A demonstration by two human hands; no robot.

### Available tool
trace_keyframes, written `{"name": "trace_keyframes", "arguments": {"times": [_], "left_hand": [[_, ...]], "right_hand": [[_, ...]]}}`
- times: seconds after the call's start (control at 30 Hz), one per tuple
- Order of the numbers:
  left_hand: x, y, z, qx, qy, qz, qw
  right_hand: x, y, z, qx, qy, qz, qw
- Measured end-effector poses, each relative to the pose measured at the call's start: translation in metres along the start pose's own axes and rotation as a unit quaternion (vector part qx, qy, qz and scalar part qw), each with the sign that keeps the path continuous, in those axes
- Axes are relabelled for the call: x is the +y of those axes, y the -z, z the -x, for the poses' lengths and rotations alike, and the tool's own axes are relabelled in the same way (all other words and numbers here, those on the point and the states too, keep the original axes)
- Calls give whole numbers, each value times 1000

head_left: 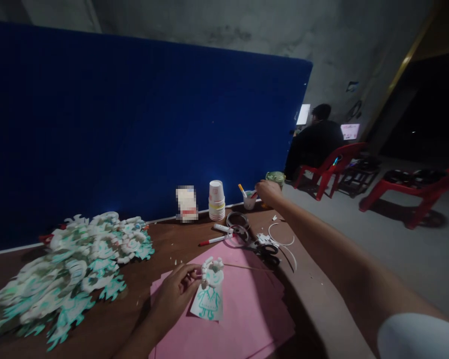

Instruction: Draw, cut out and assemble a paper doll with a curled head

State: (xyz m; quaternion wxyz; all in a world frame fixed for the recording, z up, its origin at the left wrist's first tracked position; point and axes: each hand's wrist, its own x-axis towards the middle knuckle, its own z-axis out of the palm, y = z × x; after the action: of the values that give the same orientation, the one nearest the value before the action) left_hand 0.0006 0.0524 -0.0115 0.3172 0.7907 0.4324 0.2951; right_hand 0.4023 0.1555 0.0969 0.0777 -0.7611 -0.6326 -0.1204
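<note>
A white paper doll (208, 299) with green marker lines lies on the pink paper sheets (247, 309); its round head has rolled white curls. My left hand (177, 289) pinches the left edge of the doll's head between thumb and fingers. At the far edge of the table, my right hand (268, 192) is closed on a red marker (254, 195) standing in a small white cup (249, 202). An orange-capped marker (242, 190) leans in the same cup. A thin stick (247, 268) lies across the pink paper, to the right of the doll's head.
Many green-and-white paper cutouts (78, 269) are heaped on the left. Stacked paper cups (216, 202), a red-and-white marker (217, 240), tape rings (237, 219), scissors (271, 253) and paper strips lie behind the pink sheets. A blue partition (153, 124) stands behind; a person (318, 139) sits beyond.
</note>
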Motion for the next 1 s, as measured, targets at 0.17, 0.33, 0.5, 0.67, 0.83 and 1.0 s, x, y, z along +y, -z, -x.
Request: {"name": "trace_keyframes", "arguments": {"times": [0.17, 0.33, 0.5, 0.67, 0.83, 1.0], "left_hand": [[5, 4, -1, 21, 22, 24, 999], [14, 6, -1, -15, 32, 19, 999], [17, 5, 0, -16, 41, 23, 999], [21, 5, -1, -15, 47, 42, 998], [25, 7, -3, -14, 42, 44, 998], [24, 9, -4, -29, 39, 38, 998]], "right_hand": [[-7, -21, -11, -29, -6, -24, 999], [-5, -31, -3, 22, 27, -83, 996], [-15, -27, 18, 102, 49, -169, 979], [-81, -37, 55, 69, 130, -261, 954], [-154, -60, 83, -7, 242, -332, 912], [-160, -64, 84, -23, 266, -369, 890]]}}
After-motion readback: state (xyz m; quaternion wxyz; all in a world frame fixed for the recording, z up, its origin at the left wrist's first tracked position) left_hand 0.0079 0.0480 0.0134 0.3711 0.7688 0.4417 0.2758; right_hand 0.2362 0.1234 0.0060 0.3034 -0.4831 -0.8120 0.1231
